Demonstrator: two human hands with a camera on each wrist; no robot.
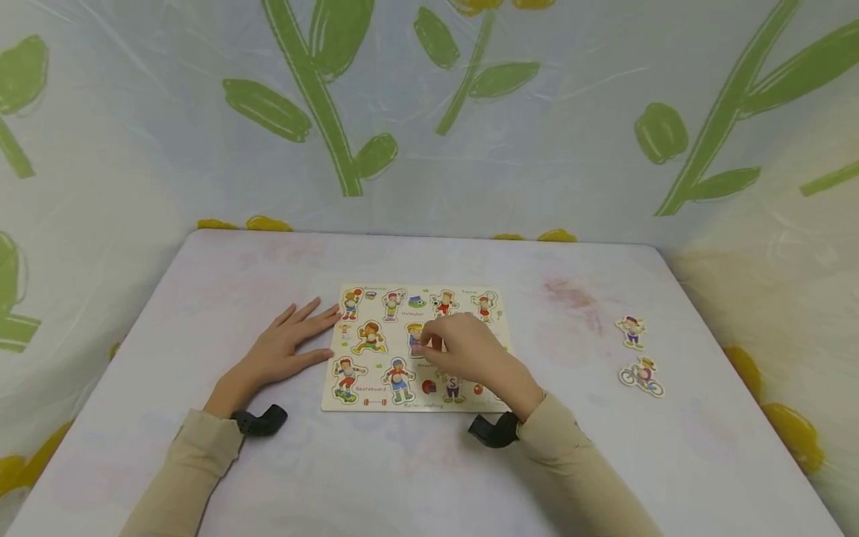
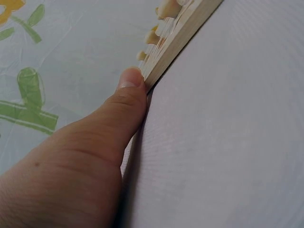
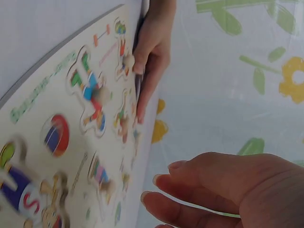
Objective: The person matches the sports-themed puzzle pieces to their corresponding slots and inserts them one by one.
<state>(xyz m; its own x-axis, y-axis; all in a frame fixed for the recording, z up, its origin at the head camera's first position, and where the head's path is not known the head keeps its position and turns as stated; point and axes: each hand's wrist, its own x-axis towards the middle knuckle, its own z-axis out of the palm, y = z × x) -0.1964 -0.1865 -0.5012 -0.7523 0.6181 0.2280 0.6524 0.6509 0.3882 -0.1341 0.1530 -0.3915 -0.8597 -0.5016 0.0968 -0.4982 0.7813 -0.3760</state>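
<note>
A wooden knob puzzle board [image 1: 396, 373] with pictures of children playing sports lies on the table. My left hand [image 1: 282, 349] lies spread at its left side, and in the left wrist view the thumb [image 2: 130, 80] touches the board's edge. Above the board's middle is my right hand [image 1: 466, 347], its fingers bent and fingertips over the yellow-capped figure piece [image 1: 414, 337]. The right wrist view shows nothing between thumb and fingers [image 3: 164, 204]. That hand hides part of the board's right half. Small round knobs [image 2: 152, 37] stand up from the pieces.
Two loose figure pieces lie right of the board: a child in purple trousers [image 1: 631, 333] and a cyclist [image 1: 642, 376]. A flower-patterned curtain [image 1: 470, 164] borders the table [image 1: 403, 477] at the back and sides.
</note>
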